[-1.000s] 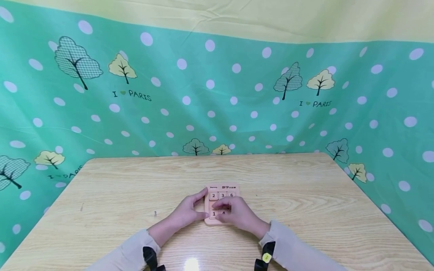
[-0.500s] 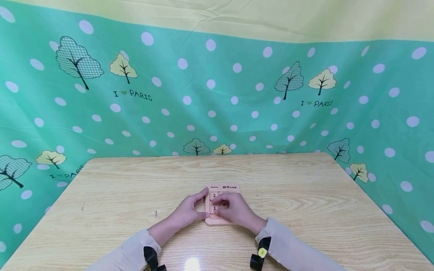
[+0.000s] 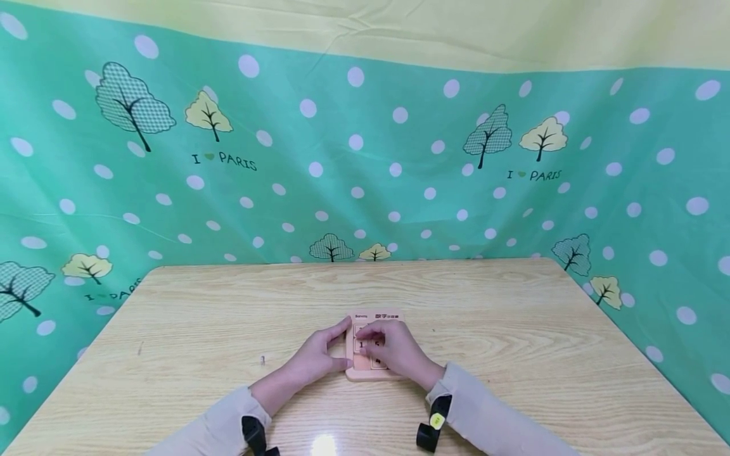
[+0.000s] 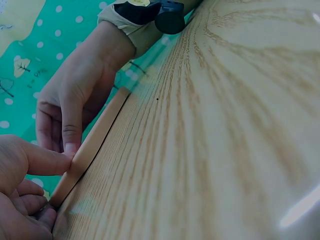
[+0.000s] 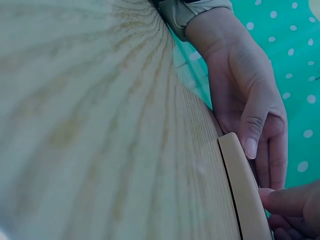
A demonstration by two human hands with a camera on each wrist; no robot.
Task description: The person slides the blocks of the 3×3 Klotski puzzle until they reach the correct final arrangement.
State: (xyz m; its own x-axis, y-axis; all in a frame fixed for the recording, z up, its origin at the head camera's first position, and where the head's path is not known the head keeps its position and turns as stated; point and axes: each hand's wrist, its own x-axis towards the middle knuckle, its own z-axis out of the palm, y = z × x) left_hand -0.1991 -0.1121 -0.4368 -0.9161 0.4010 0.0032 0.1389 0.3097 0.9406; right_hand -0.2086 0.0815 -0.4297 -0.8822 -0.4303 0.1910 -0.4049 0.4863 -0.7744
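Note:
A pink number slide puzzle (image 3: 373, 376) lies on the table. My left hand (image 3: 316, 358) holds its left side, the index finger at the upper corner and the thumb near the lower one. Over the board, my right hand (image 3: 396, 350) has thumb and index finger bent about the tile marked 1 (image 3: 361, 345), at its lower and upper edges. Tiles 5 and 4 show partly; the rest are covered by this hand. An open slot lies under tile 1. In the left wrist view, the board's edge (image 4: 92, 145) is seen side-on between both hands.
The wood-grain table (image 3: 199, 316) extends on all sides of the puzzle. A small dark mark (image 3: 263, 360) is on it at left. Behind hangs a green dotted cloth (image 3: 296, 190) with trees. Each wrist wears a black camera strap (image 3: 439, 405).
My right hand has moved slightly up and left over the board, and tile 1 has slid upward from the bottom row to the middle row. The left hand stays in place.

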